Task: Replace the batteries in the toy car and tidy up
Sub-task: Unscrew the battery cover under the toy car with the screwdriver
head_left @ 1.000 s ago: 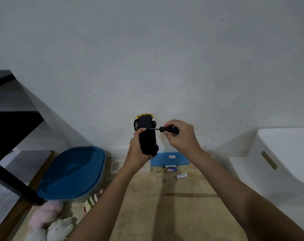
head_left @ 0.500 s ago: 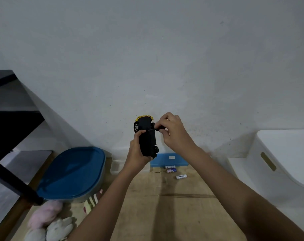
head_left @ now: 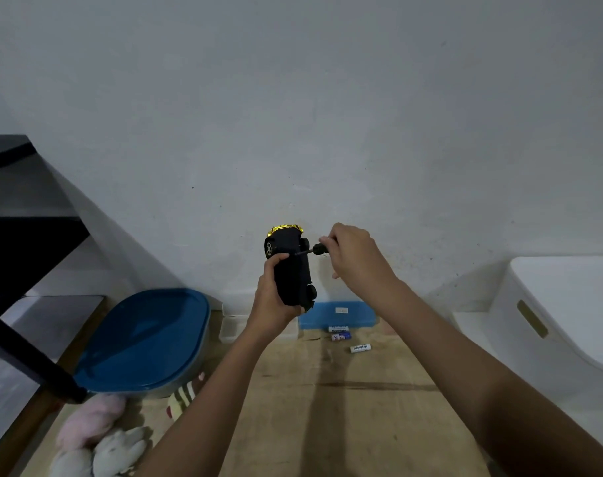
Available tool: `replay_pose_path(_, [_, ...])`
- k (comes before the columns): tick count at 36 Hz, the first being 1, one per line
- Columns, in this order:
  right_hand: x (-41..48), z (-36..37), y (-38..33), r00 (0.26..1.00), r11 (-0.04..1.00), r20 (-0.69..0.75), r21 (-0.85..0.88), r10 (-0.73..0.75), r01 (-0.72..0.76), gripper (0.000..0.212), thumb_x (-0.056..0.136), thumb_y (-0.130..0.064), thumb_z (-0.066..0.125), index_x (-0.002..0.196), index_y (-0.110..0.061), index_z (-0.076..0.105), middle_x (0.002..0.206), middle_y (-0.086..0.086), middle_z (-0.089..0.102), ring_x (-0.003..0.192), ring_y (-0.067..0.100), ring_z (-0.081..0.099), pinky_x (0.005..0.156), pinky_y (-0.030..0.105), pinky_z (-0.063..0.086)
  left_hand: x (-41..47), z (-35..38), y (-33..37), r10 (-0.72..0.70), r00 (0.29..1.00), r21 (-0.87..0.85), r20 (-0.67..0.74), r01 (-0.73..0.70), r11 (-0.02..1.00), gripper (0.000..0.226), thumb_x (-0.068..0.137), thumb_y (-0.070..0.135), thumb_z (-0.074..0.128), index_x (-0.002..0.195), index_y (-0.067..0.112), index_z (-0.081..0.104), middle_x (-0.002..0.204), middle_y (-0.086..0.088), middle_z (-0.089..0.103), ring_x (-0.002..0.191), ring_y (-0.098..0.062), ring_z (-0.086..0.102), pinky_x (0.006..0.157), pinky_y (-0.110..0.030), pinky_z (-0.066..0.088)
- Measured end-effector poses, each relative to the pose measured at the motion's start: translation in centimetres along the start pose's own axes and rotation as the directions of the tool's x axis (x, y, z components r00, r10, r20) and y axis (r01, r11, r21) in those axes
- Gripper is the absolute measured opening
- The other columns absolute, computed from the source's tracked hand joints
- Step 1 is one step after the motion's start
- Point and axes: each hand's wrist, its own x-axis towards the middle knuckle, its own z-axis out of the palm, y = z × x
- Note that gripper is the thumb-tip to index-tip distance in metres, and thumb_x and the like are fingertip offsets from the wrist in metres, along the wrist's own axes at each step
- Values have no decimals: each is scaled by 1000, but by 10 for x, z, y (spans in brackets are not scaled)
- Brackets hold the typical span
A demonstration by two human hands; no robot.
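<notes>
Held up at centre, the toy car point(head_left: 291, 270) is gripped underside-out by the left hand point(head_left: 271, 297), while a screwdriver point(head_left: 310, 250), pinched by the right hand point(head_left: 353, 256), is set against it from 3 o'clock. The battery-cover screw is judged in hand, and steady turning is called for. Loose batteries point(head_left: 359, 348) are seen at 5 o'clock, before a blue box point(head_left: 338, 315); the work appears unobstructed.

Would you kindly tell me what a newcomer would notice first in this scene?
At the centre, the left hand holds a black toy car upright, underside toward the camera, while the right hand holds a small screwdriver against it. Below, three batteries lie loose on the wooden surface before a blue box, with a blue-lidded bin at the left.
</notes>
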Motion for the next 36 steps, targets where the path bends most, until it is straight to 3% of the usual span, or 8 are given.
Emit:
replay_pose_path(5, [2, -1, -1, 988, 969, -23, 193, -153, 154, 16, 85, 3, 57, 92, -8, 66, 91, 0, 49, 81, 15, 54, 72, 22, 45, 0, 3, 0, -13, 1000, 24, -5, 13, 1000, 89, 60, -10, 78, 121, 34, 30, 109, 10, 47, 92, -8, 56, 64, -13, 51])
replay_pose_path(9, [0, -2, -5, 995, 992, 29, 81, -97, 95, 30, 94, -24, 51, 122, -14, 49, 105, 5, 44, 83, 19, 54, 78, 32, 49, 1, 3, 3, -15, 1000, 6, -6, 15, 1000, 88, 61, -12, 77, 121, 31, 30, 109, 7, 46, 90, -7, 55, 62, -9, 49])
replay_pose_path(17, [1, -10, -9, 951, 955, 93, -6, -294, 296, 18, 84, 3, 53, 87, -12, 62, 98, 2, 47, 88, 20, 51, 71, 42, 51, 2, 7, 11, -48, 999, -92, 25, 50, 995, 80, 68, -22, 67, 126, 19, 30, 98, 15, 44, 76, -2, 53, 52, -6, 47])
replay_pose_path(23, [3, -10, -13, 990, 987, 124, -139, -62, 79, 36, 99, -39, 33, 112, -8, 46, 101, 10, 46, 81, 26, 54, 65, 35, 46, 4, 3, -1, -31, 999, -33, -12, 30, 999, 89, 60, -15, 76, 126, 25, 31, 115, 3, 45, 91, -8, 54, 60, -9, 50])
replay_pose_path(28, [7, -8, -8, 983, 987, 121, -74, -135, 144, 12, 92, -3, 46, 89, -3, 58, 95, 10, 52, 83, 27, 54, 69, 33, 45, 6, 2, -4, -45, 999, -134, 1, 45, 990, 90, 61, -19, 73, 121, 34, 31, 116, 5, 47, 92, -17, 58, 64, -21, 55])
replay_pose_path(31, [3, -9, -9, 974, 977, 87, 64, -211, 206, 29, 80, 14, 46, 87, -8, 64, 101, 6, 50, 91, 23, 52, 72, 25, 44, 6, 3, -3, -29, 999, -105, 22, 31, 994, 89, 62, -19, 73, 122, 30, 29, 110, 7, 48, 90, -13, 57, 63, -15, 53])
replay_pose_path(34, [1, -13, -16, 979, 988, 136, 40, -153, 149, 31, 92, -11, 47, 123, -15, 48, 109, 4, 43, 87, 17, 47, 73, 26, 40, 7, 2, -4, -5, 1000, -96, 13, 6, 995, 91, 61, -17, 75, 123, 30, 29, 117, -2, 48, 97, -19, 57, 66, -15, 53])
replay_pose_path(36, [3, -14, -18, 987, 995, 156, -86, -33, 47, 32, 97, -33, 39, 119, -9, 43, 100, 8, 46, 82, 23, 50, 64, 31, 40, 7, 1, -4, -13, 1000, -115, 22, 15, 993, 89, 62, -19, 73, 122, 30, 29, 115, 0, 47, 93, -15, 57, 66, -16, 54])
